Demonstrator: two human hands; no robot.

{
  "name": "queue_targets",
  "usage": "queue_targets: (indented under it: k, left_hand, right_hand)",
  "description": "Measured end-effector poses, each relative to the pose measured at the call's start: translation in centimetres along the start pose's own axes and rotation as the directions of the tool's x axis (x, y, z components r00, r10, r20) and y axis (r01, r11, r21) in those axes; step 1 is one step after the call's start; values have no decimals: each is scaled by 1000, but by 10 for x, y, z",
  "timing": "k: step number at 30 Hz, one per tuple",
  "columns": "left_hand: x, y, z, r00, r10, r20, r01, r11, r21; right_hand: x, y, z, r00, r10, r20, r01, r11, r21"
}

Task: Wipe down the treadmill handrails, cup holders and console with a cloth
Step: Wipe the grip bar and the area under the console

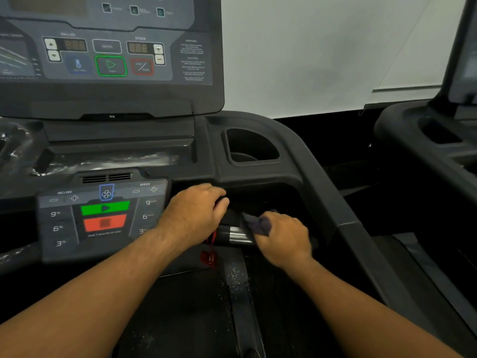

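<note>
Head view, looking down on the treadmill. The right hand [284, 239], at 5 o'clock from picture centre, has its fingers curled round a dark blue cloth [258, 224] and holds it against the short handrail [236, 236], a black bar with a silver sensor band. The cloth lies on the bar's right end, bunched, and is partly blurred. The left hand [198, 213] sits at 6 o'clock, fingers bent over the dark moulding beside the lower control panel [103, 215]; whether they grip it cannot be told. A red safety clip [209, 254] hangs just below that hand. The cup holder [273, 156] lies at 1 o'clock from centre, the console [111, 55] at 10 o'clock.
</note>
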State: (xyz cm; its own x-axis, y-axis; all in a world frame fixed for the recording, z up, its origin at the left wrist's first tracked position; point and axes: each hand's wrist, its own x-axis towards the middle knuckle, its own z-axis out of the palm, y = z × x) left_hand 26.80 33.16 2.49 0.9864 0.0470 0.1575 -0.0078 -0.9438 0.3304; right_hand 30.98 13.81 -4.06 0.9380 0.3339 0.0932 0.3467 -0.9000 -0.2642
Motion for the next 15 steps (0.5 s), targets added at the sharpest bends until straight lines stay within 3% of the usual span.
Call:
queue_targets:
  k: [4, 6, 10, 12, 15]
  left_hand:
    - [-7, 4, 11, 997, 38, 65, -38, 999, 0]
    - [-7, 8, 13, 997, 42, 65, -42, 999, -2]
    - [-3, 16, 15, 995, 19, 94, -19, 1000, -1]
    - [-3, 19, 16, 992, 1, 128, -2, 1000, 10]
    - [-2, 21, 18, 987, 3, 158, -10, 999, 42]
  right_hand:
    - [4, 13, -8, 968, 249, 33, -251, 962, 107]
    - [10, -4, -12, 961, 268, 62, -273, 959, 75]
    - [0, -38, 0, 994, -85, -61, 88, 995, 41]
    - [-8, -42, 11, 945, -301, -130, 314, 945, 94]
    - [-14, -7, 20, 840, -535, -89, 538, 843, 19]
